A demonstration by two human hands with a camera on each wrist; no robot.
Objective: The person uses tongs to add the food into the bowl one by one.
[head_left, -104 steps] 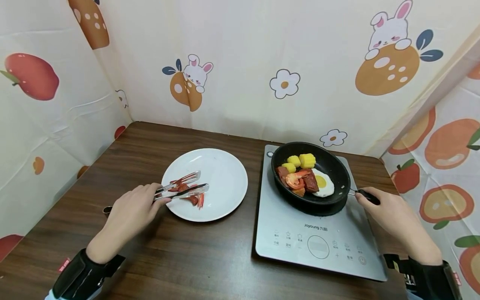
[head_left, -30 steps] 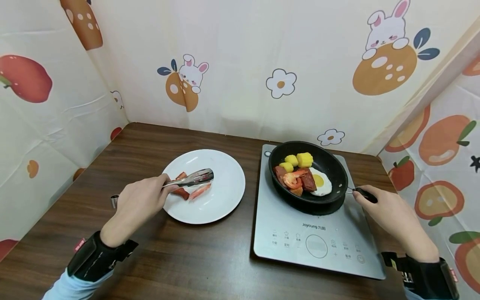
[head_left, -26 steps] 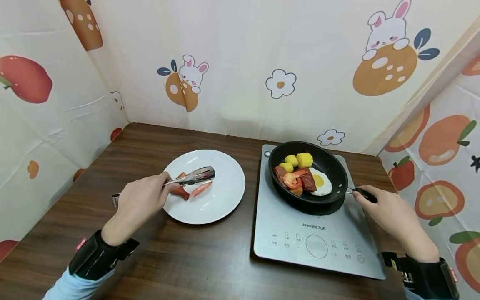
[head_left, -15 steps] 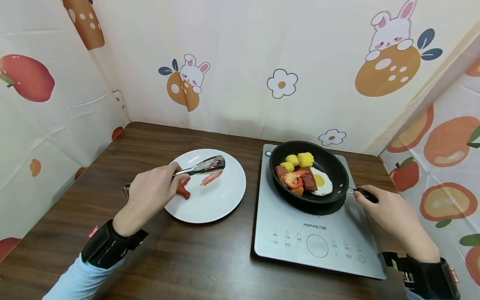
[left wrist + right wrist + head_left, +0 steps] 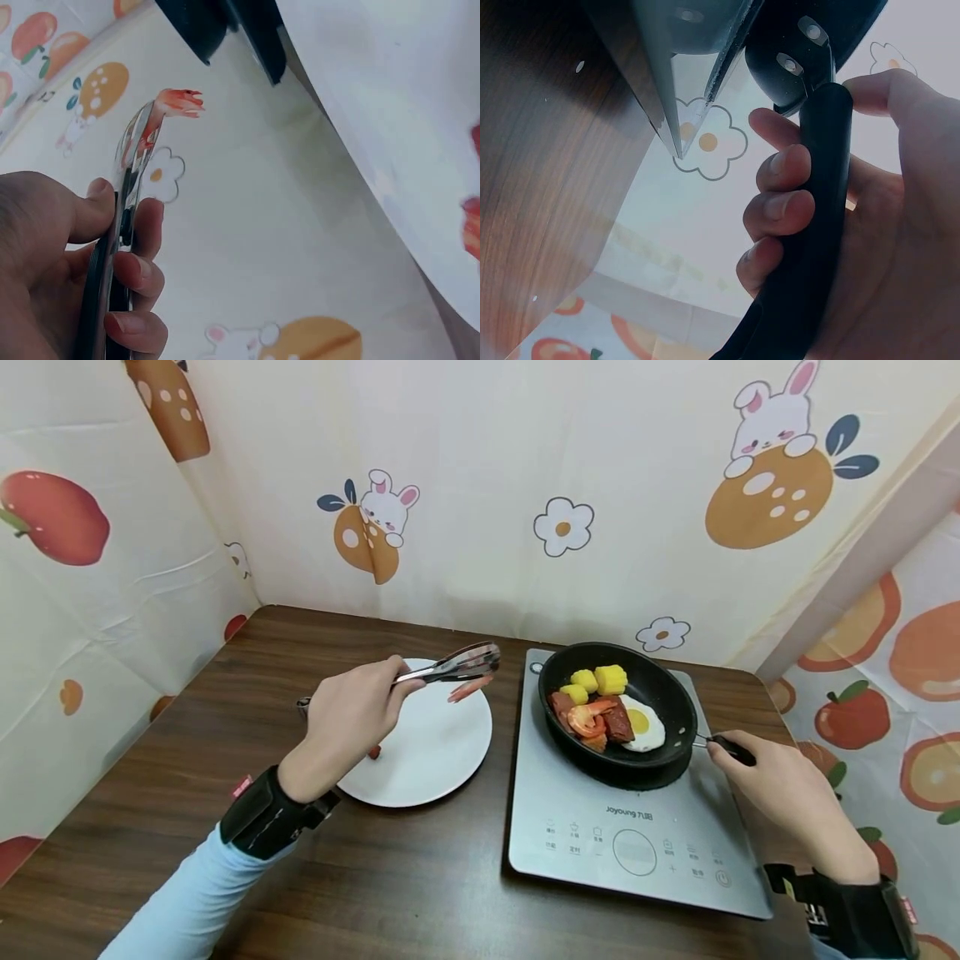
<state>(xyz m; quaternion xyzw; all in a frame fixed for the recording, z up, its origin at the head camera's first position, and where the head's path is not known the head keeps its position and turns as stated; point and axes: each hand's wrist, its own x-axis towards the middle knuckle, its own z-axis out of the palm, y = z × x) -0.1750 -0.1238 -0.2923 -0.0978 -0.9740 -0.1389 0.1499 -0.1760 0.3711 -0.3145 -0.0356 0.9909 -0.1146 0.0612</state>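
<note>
The left hand (image 5: 352,714) grips a pair of metal tongs (image 5: 450,666), its thumb and fingers (image 5: 139,274) curled round the two arms and pressing them together. The tong tips pinch one small shrimp (image 5: 468,688), orange-red with a paler underside and a frilled tail that sticks out past the tips in the left wrist view (image 5: 178,102). The shrimp hangs in the air over the far right rim of the white plate (image 5: 427,760), between the plate and the black frying pan (image 5: 660,693), not touching either.

One red piece of food (image 5: 373,751) lies on the plate, mostly hidden behind the left hand. In the pan lie three yellow corn pieces (image 5: 597,681), one fried egg (image 5: 641,723), one more shrimp (image 5: 588,717) and a few dark red sausage pieces (image 5: 619,724); their exact number cannot be told.

The right hand (image 5: 780,793) holds the pan's black handle (image 5: 821,217), four fingers wrapped round it and the thumb along the other side. The pan stands on the far part of the one grey induction cooker (image 5: 637,843), which lies just right of the plate with a narrow strip of brown surface (image 5: 420,877) between them. The pan's left rim reaches nearly to the cooker's left edge. Left of the plate and nearer than it, the surface is bare wood; patterned screens (image 5: 480,485) close it in at the far, left and right edges.
</note>
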